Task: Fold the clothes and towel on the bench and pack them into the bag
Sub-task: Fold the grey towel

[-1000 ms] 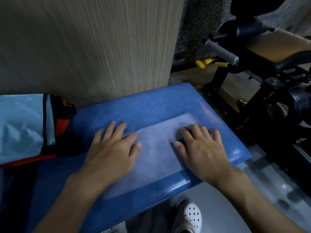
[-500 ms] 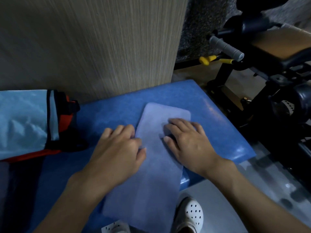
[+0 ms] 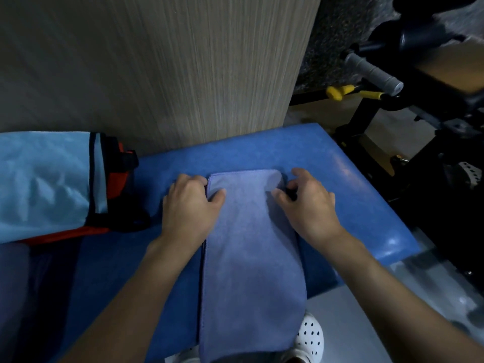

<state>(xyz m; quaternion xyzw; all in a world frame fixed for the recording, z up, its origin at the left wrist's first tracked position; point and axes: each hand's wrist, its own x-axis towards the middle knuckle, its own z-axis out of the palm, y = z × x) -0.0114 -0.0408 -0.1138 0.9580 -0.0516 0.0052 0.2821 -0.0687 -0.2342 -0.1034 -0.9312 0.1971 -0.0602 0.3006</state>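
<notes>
Your left hand (image 3: pixel 191 205) and right hand (image 3: pixel 306 203) each pinch a far corner of the lilac towel (image 3: pixel 251 252), thumbs on top, fingers curled at its edges. From your fingers it runs back as a narrow strip on the blue bench (image 3: pixel 353 195), its near end hanging over the edge. The lengthwise folding looks done; folding it crosswise and packing it into the bag (image 3: pixel 44 184), left of your left fingers, remain.

Your towel (image 3: pixel 251 244), on the bench (image 3: pixel 353 205): matt lilac cloth, fine nap, stitched hem. Bench: blue padded cover, faint sheen at its right corner. Bag (image 3: pixel 39 184), on the bench's left end: thin crinkled fabric. Panel (image 3: pixel 170 69) behind the bench: matt wood grain. Frame (image 3: pixel 365 116) right of the bench: black metal.
</notes>
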